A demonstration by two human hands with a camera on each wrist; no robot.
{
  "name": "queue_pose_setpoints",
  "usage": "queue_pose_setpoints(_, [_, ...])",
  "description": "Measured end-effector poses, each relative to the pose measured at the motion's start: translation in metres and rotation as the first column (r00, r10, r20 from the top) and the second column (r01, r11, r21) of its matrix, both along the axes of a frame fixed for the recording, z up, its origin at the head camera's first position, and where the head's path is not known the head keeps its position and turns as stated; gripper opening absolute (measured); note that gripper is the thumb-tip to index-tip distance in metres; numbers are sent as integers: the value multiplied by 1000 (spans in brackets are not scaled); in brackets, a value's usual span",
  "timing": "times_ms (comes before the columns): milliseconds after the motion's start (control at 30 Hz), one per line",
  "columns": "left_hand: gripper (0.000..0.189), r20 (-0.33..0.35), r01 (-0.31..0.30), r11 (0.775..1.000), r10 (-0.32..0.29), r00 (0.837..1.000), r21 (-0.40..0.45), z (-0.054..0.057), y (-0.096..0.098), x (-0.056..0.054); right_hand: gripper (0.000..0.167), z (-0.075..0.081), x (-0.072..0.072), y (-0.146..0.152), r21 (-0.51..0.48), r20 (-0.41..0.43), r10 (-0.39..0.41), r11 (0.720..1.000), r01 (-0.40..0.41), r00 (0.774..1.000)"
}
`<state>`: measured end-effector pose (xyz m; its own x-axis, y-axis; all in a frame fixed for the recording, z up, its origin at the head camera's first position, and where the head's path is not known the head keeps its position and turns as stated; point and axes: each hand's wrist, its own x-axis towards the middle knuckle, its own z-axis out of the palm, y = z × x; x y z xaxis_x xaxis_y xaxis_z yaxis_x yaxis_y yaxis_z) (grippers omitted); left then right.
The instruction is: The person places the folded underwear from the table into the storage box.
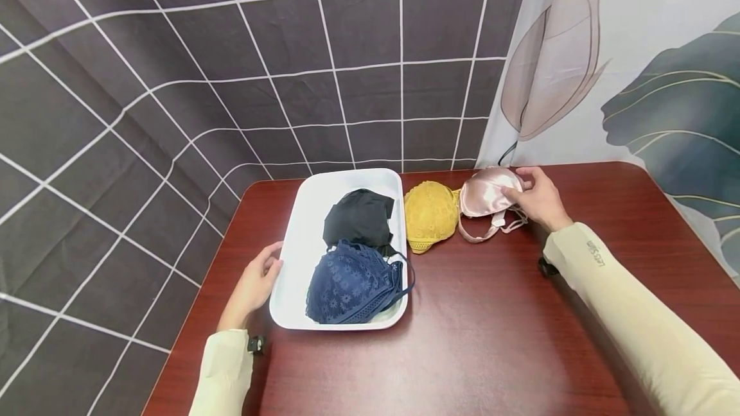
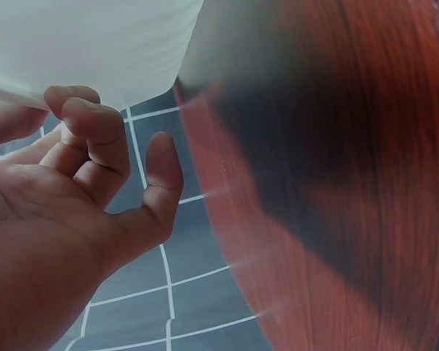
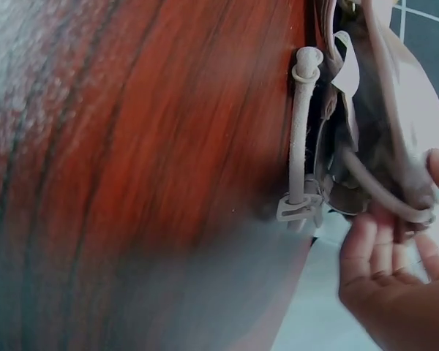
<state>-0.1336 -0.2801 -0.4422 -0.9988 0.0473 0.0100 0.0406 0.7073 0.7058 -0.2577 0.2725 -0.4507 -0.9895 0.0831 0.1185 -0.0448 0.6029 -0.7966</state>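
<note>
My right hand [image 1: 540, 198] pinches the right edge of a shiny pink bra [image 1: 490, 190], thumb on the front of the cup and fingers behind. In the right wrist view, the bra's straps [image 3: 384, 186] hang by the fingers [image 3: 360, 248]. Beside the left wall of a white tray [image 1: 293, 223], my left hand [image 1: 254, 284] touches the rim with loosely bent fingers. The left wrist view shows the thumb [image 2: 163, 164] apart from the tray. Inside the tray lie a folded black garment [image 1: 360, 217] and a navy lace bra [image 1: 352, 287], one strap over the right rim.
A yellow lace bra [image 1: 430, 210] lies between the tray and the pink bra, close against both. All rest on a reddish-brown wooden table [image 1: 474, 339]. Behind it hangs a dark grid-patterned curtain [image 1: 370, 95], with a leaf-print curtain [image 1: 636, 31] at the right.
</note>
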Motion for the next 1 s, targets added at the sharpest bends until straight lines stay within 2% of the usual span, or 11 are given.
queue_pose_setpoints(133, [41, -7, 0, 1000, 0, 1000, 1, -1, 0, 0, 38, -1, -1, -3, 4, -106, 8, 1000, -7, 994])
queue_pose_setpoints(233, [41, -11, 3, 1000, -3, 1000, 0, -1, 0, 0, 28, -2, -2, -4, 20, -142, 9, 1000, -6, 990])
queue_pose_setpoints(500, [41, -20, 9, 1000, -9, 1000, 7, -1, 0, 0, 21, 2, 0, -8, -15, -209, -19, 1000, 16, 978])
queue_pose_setpoints(800, [41, -16, 12, 1000, -12, 1000, 13, 0, 0, 0, 20, 25, 6, -15, -131, -313, -73, 991, 33, 947])
queue_pose_setpoints(933, [41, -12, 10, 1000, -10, 1000, 13, 1, 1, 0, 20, 38, 9, -21, -201, -362, -77, 980, 3, 929])
queue_pose_setpoints(1000, [41, -8, 6, 1000, -6, 1000, 11, 1, 1, 0, 20, 50, 14, -26, -234, -398, -73, 972, -24, 915])
